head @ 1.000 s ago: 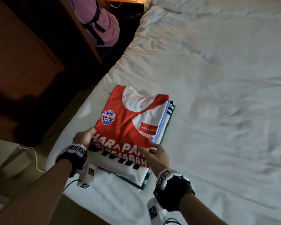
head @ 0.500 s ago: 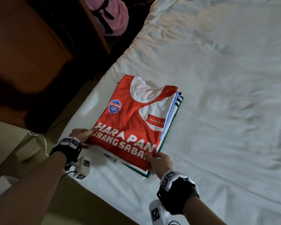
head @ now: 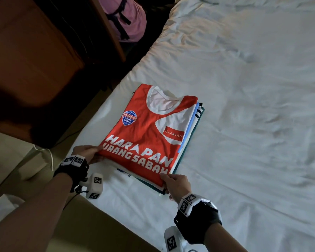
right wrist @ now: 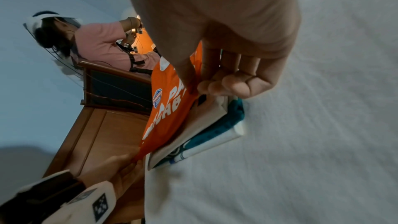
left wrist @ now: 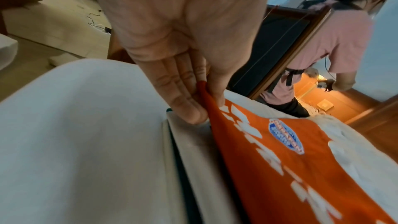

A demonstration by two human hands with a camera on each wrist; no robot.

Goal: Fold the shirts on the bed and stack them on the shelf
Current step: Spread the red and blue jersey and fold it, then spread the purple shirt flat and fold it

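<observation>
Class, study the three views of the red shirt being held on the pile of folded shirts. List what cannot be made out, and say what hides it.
- How many shirts lie under the red shirt: head view, it covers the pile; only edges show.
- Right hand fingertips: head view, tucked under the shirt's corner.
- Shirt lettering: left wrist view, blurred.
- The shelf: in no view can it be made out.
- Left hand back: left wrist view, only the palm shows.

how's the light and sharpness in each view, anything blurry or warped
Head view: dim, furniture at left in deep shadow, red shirt lettering sharp. Left wrist view: left hand looms large and soft, lettering smeared. Right wrist view: strongly tilted, right hand blurred up close.
</observation>
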